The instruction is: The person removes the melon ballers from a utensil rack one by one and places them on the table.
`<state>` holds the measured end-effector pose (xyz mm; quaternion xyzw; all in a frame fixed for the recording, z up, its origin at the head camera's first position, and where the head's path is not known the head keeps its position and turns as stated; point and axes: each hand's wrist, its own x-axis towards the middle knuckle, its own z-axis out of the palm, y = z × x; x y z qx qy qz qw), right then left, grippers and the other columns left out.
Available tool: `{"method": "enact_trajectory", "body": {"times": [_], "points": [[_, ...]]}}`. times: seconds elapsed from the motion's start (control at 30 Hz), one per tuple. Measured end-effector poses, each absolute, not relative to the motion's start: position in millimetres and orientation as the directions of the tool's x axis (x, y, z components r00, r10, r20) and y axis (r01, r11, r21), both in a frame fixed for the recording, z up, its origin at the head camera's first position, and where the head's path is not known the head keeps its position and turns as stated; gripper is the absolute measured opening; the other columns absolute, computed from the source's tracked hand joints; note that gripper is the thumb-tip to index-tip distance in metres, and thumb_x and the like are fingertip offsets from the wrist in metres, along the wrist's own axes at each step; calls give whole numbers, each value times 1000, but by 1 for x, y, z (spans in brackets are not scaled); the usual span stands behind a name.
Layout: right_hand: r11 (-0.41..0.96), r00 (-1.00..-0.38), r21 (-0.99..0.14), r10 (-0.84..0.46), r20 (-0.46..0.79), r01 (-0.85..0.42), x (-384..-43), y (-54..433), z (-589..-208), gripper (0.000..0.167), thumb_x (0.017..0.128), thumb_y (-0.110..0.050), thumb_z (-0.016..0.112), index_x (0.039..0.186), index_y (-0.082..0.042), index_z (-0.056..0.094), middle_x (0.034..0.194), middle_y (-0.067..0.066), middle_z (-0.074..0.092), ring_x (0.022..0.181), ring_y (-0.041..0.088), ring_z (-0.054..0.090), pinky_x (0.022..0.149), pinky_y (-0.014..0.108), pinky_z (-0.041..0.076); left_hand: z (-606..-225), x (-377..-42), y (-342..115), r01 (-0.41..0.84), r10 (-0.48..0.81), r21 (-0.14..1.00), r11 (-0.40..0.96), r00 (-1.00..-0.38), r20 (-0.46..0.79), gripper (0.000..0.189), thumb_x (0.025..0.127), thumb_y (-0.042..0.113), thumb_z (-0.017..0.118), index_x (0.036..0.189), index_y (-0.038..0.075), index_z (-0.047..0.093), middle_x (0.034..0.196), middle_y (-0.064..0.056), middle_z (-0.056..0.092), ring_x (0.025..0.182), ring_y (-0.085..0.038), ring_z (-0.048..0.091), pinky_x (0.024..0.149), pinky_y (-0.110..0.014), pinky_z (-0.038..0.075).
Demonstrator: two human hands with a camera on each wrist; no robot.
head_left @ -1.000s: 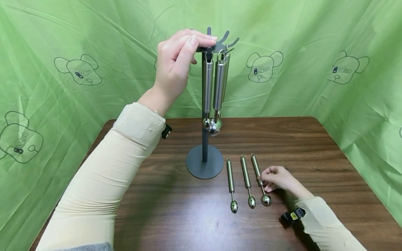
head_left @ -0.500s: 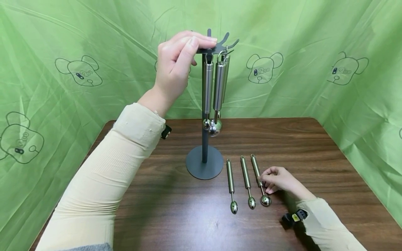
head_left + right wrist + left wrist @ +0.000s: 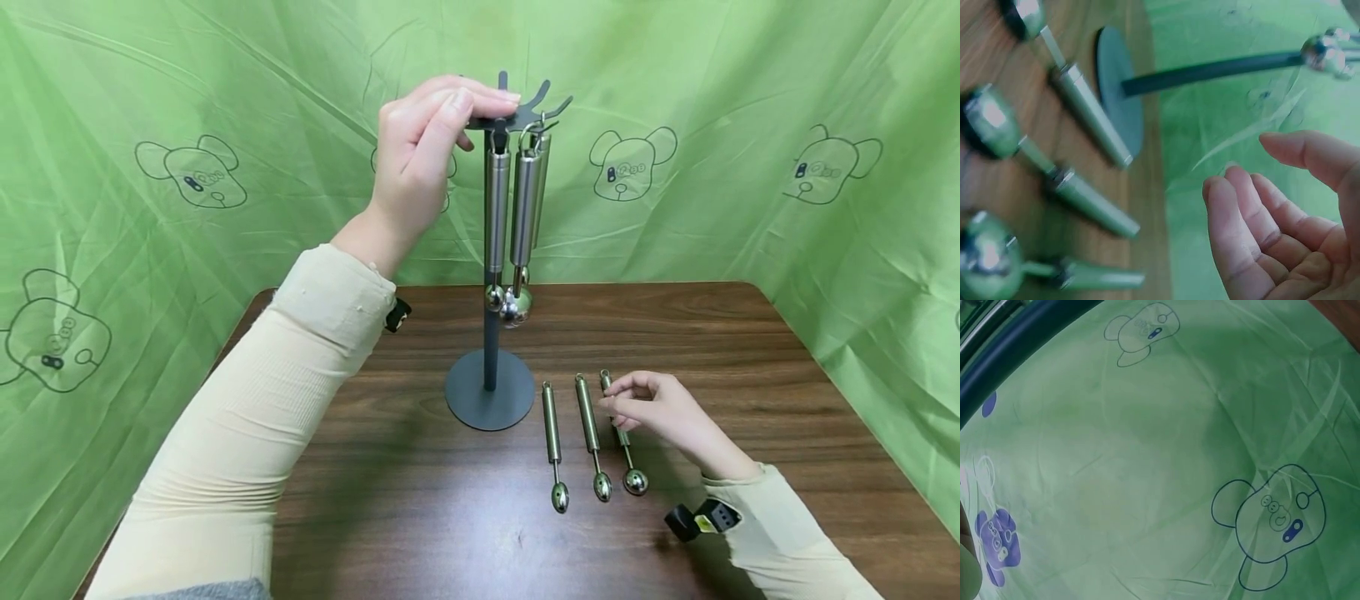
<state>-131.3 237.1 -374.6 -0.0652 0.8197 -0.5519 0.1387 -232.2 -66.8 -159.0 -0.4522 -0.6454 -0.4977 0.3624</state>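
A dark metal stand (image 3: 489,398) rises from the wooden table (image 3: 750,350), with steel ball-tipped tools (image 3: 497,208) hanging from its top hooks. My left hand (image 3: 448,112) grips the top of the stand, fingers lying over the hook plate. Three more steel tools lie side by side right of the base: left (image 3: 552,425), middle (image 3: 587,421) and right (image 3: 635,481). My right hand (image 3: 633,402) hovers over the right tool's handle. In the right wrist view that hand (image 3: 1272,225) is loosely curled and holds nothing, apart from the tools (image 3: 1091,203).
Green printed cloth (image 3: 750,125) hangs behind and on both sides of the table; the left wrist view shows only this cloth (image 3: 1147,456). A black wrist camera (image 3: 697,518) sits on my right sleeve. Bare wood lies in front of the tools.
My right hand has left the lower shaft of the right tool and moved away from me to above its handle. The left hand and the stand have stayed put.
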Motion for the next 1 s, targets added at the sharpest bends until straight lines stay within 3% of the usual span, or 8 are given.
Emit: {"method": "enact_trajectory", "body": {"times": [0.4,0.53,0.8,1.0], "points": [[381,-953,-920,-303,-29,-93,-130,200,-327,29,89,-14,72,107,7,66,87,12,72,72,12,69,71,29,60,-156,-232,-67,922,211,386,26,-383,899,37,96,4,38,98,-7,74,103,-18,75,94,-11,68,69,-23,49],[348,-945,-926,-326,31,-150,-131,188,-311,26,89,-12,71,110,4,66,90,15,72,73,10,69,71,28,60,-155,-231,-67,900,214,435,17,-429,878,38,96,5,38,99,-5,75,104,-15,76,95,-15,67,70,-24,49],[256,-937,-943,-326,125,-214,-135,170,-282,28,90,-12,71,115,0,66,93,-1,75,82,14,72,76,29,60,-154,-231,-67,876,212,482,-11,-469,857,38,96,5,39,99,-3,75,104,-13,76,94,-19,66,71,-26,49],[181,-933,-952,-309,185,-248,-137,159,-263,29,90,-9,71,118,-1,66,98,-5,77,87,16,74,82,32,60,-154,-231,-67,871,207,492,-24,-477,854,37,97,6,39,98,-4,75,103,-12,76,94,-20,65,72,-27,49]]}}
